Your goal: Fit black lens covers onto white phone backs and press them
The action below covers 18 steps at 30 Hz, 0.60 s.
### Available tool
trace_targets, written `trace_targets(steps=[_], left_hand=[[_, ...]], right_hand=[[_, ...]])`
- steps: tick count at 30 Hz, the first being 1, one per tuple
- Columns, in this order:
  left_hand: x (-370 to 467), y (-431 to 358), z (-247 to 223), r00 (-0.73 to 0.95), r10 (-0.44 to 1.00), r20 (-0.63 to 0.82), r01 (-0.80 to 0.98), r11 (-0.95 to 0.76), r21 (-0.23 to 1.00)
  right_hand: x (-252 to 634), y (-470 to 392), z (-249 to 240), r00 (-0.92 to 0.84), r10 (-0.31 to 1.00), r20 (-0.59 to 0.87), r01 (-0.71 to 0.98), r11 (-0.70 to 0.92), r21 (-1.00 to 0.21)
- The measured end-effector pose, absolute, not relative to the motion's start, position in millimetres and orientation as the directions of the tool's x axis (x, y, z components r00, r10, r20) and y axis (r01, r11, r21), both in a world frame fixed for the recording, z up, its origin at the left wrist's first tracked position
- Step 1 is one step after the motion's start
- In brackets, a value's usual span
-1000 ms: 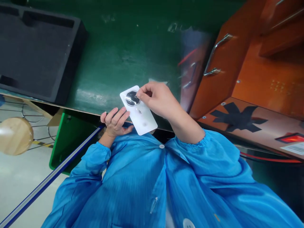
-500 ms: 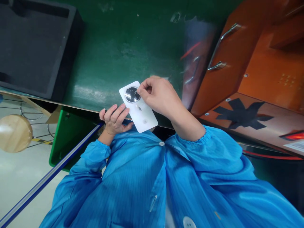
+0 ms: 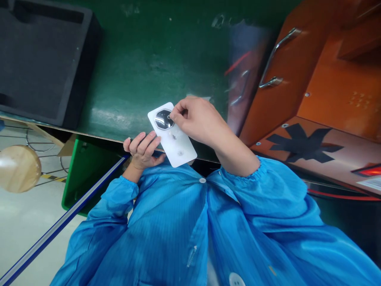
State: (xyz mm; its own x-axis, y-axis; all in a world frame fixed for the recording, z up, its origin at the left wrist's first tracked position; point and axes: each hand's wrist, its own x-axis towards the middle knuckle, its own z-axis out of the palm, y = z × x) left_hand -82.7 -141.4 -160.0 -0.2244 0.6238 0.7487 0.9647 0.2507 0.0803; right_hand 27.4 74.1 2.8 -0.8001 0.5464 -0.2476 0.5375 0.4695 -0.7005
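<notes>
A white smartphone back panel (image 3: 178, 147), with a dark shiny camera area (image 3: 164, 119) near its upper end, is tilted above the front edge of the bench. My left hand (image 3: 144, 151) grips it by its left long side, fingertips on the edge and thumb underneath. At the camera area's right side, the thumb and forefinger of my right hand (image 3: 199, 121) are pinched together. Whatever those fingertips hold, if anything, is hidden. Small dark markings sit in the middle of the white surface.
The green bench top (image 3: 154, 67) carries a black foam tray (image 3: 38, 67) at the left and an orange machine with metal handles (image 3: 276, 59) at the right. Below the edge are a green bin (image 3: 71, 186), a blue-edged bar (image 3: 65, 218) and a round wooden stool (image 3: 19, 169).
The view has shifted very slightly, and the panel and both hands appear a few pixels further left. The grip of my left hand and the pinch of my right look the same.
</notes>
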Motion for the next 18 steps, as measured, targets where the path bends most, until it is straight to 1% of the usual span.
trace_targets(steps=[4,7,9,12,16,18], left_hand=[[-83,-144,-165,-0.198,0.597,0.777,0.976,0.191,0.102],[-83,-145,-167,-0.254,0.634,0.730,0.965,0.218,0.146],[-83,-145,-168,-0.255,0.635,0.730,0.965,0.209,0.155],[-83,-144,-166,-0.198,0.598,0.777,0.978,0.172,0.118],[-82,-141,-157,-0.185,0.614,0.767,0.975,0.212,0.066],[-82,-139,-151,-0.166,0.589,0.791,0.980,0.191,0.064]], right_hand=[[27,72,2,-0.788,0.573,-0.226,0.556,0.503,-0.662],[26,72,2,-0.783,0.582,-0.218,0.561,0.512,-0.650],[26,71,1,-0.784,0.588,-0.197,0.553,0.518,-0.653],[26,72,-2,-0.790,0.590,-0.168,0.536,0.529,-0.658],[26,73,-6,-0.789,0.595,-0.154,0.537,0.546,-0.643],[25,73,-6,-0.787,0.598,-0.151,0.541,0.552,-0.635]])
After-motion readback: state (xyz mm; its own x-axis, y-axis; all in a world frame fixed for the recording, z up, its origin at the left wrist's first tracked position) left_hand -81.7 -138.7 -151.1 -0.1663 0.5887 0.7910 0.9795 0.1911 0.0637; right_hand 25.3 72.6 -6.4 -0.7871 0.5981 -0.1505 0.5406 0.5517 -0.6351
